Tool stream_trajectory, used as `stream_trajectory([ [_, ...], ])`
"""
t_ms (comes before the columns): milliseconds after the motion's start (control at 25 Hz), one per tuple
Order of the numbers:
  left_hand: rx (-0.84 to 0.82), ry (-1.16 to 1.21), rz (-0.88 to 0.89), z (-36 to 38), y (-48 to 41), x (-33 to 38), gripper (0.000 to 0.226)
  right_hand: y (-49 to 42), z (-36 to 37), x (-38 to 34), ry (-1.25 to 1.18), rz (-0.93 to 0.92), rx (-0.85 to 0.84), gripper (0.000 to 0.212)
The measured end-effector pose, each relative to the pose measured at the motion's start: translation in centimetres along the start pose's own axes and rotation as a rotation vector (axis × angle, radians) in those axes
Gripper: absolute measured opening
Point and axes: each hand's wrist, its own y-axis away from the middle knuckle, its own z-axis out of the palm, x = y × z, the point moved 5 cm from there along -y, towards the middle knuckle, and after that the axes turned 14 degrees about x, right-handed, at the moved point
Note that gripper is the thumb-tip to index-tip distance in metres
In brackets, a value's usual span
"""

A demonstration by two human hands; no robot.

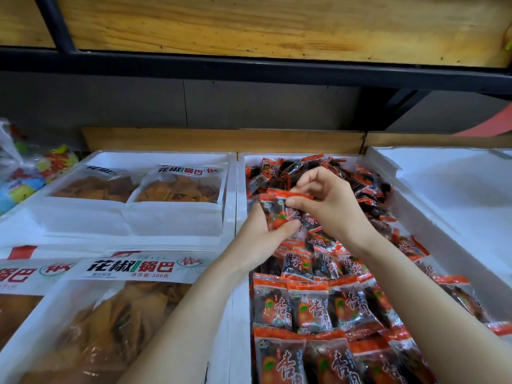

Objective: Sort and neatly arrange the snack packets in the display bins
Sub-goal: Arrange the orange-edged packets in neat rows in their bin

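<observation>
1. By the far left edge of the display lies a heap of bright mixed sweets (26, 173), outside the foam bins.
2. The left foam bin (177, 225) carries large clear bags of crisps (177, 187), two side by side at its far end and more at its near end, all lying flat with labels facing up.
3. The left hand (257, 236) is over the middle bin (240, 187), near its left wall. Its fingers curl behind a small stack of snack packets (273, 207) and its thumb presses across the front.
4. The right hand (332, 206) meets it from the right. Thumb and forefinger pinch the orange top seal of the front packet, and the other fingers are loosely curled and hold nothing.
5. Along the near edge of the middle bin, tidy rows (307, 306) of the same packets overlap, faces up: that part looks done.
6. Toward the far edge and right wall, a loose heap (357, 178) lies at all angles. I judge the sorting roughly half finished.
7. A white foam box (448, 195) adjoins the right wall.
</observation>
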Motion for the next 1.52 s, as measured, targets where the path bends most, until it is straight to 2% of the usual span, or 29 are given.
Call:
stream_trajectory([
  [120,0.094,0.010,0.003,-1.1,-0.3,0.9,0.043,-0.5,0.4,0.5,-0.101,0.044,0.081,0.009],
  [200,0.192,0.045,-0.033,-2.1,-0.6,1.0,0.038,-1.6,0.5,2.3,0.008,0.057,0.149,0.007],
  [280,0.296,0.101,-0.051,-3.2,-0.9,1.0,0.032,-2.4,1.3,5.6,0.291,0.090,0.057,0.019],
  [360,0.379,0.132,-0.055,-3.8,-1.0,1.1,0.029,-2.3,2.7,9.5,0.549,0.200,-0.162,0.045],
  [440,0.426,0.141,-0.062,-4.3,-1.2,1.2,0.029,-2.1,4.0,12.2,0.663,0.289,-0.291,0.064],
  [520,0.438,0.139,-0.074,-4.5,-1.3,1.1,0.032,-2.7,4.8,13.2,0.712,0.278,-0.292,0.070],
  [640,0.424,0.126,-0.096,-4.7,-1.4,0.9,0.035,-3.5,4.9,13.1,0.707,0.293,-0.172,0.072],
  [720,0.428,0.137,-0.119,-4.8,-1.6,0.5,0.036,-3.7,4.2,12.2,0.687,0.267,-0.065,0.063],
  [840,0.486,0.129,-0.210,-5.1,-1.5,-0.4,0.050,-3.5,2.6,9.1,0.510,0.166,0.103,0.027],
  [920,0.525,0.130,-0.265,-5.1,-1.4,-1.2,0.060,-2.5,2.1,6.2,0.387,0.069,0.159,0.013],
  [1000,0.508,0.129,-0.290,-4.8,-1.5,-1.6,0.070,-0.8,2.2,3.2,0.398,-0.115,0.146,0.025],
  [1080,0.474,0.145,-0.293,-4.3,-1.2,-1.1,0.071,1.4,3.2,1.2,0.611,-0.326,0.037,0.045],
  [1120,0.456,0.160,-0.306,-4.0,-1.1,-1.0,0.072,2.3,3.9,0.8,0.744,-0.374,-0.032,0.055],
  [1200,0.423,0.211,-0.326,-3.6,-0.8,-0.7,0.084,3.4,4.5,1.2,0.835,-0.343,-0.143,0.075],
  [1280,0.403,0.272,-0.349,-3.4,-0.6,-0.4,0.096,4.1,4.9,1.6,0.721,-0.301,-0.238,0.092],
  [1360,0.351,0.286,-0.361,-3.3,-0.2,0.4,0.100,4.2,4.8,1.8,0.696,-0.291,-0.263,0.096],
  [1400,0.319,0.289,-0.355,-3.2,-0.1,0.7,0.098,4.1,4.7,2.0,0.701,-0.285,-0.269,0.096],
  [1520,0.308,0.323,-0.284,-3.2,-0.5,0.4,0.069,4.3,4.6,2.0,0.607,-0.277,-0.288,0.086],
])
